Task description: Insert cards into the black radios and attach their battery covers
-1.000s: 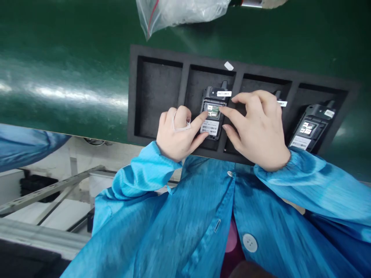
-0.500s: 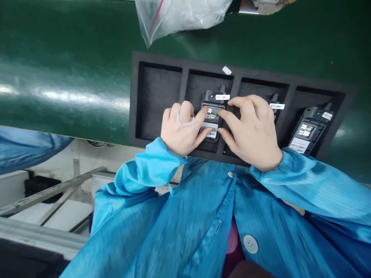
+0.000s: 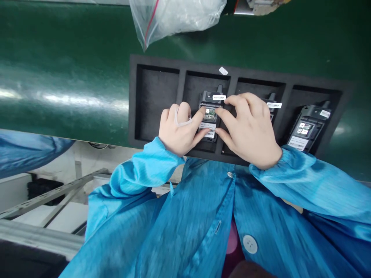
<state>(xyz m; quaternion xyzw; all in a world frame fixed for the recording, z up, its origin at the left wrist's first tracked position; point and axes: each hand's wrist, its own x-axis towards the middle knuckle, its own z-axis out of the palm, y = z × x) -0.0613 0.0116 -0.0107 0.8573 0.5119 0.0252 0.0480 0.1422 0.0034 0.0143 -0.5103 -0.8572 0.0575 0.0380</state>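
A dark handheld radio [image 3: 206,95] with a stubby antenna lies in the second compartment of a black foam tray [image 3: 181,87]. Its back is uncovered, showing a recess with metal card slots and a green circuit board, plus white labels. My left hand [image 3: 176,127] grips its left side, index finger at the recess and thumb lower down by the label. A thin, whitish clear strip loops around that hand's curled fingers. From the right, my right hand [image 3: 251,129] has thumb and fingertips against the radio's right edge. Another radio [image 3: 271,96] is mostly hidden behind this hand.
One more radio [image 3: 311,125] lies tilted in the rightmost compartment. A small white sticker [image 3: 223,71] rests on the tray's far rim. Beyond, a clear zip bag [image 3: 179,17] sits on the green tabletop [image 3: 72,73]. A blue sleeve [image 3: 31,150] of another person shows at left.
The view has shifted slightly, so the tray and bag appear a little further left. Both hands keep the same hold on the radio.
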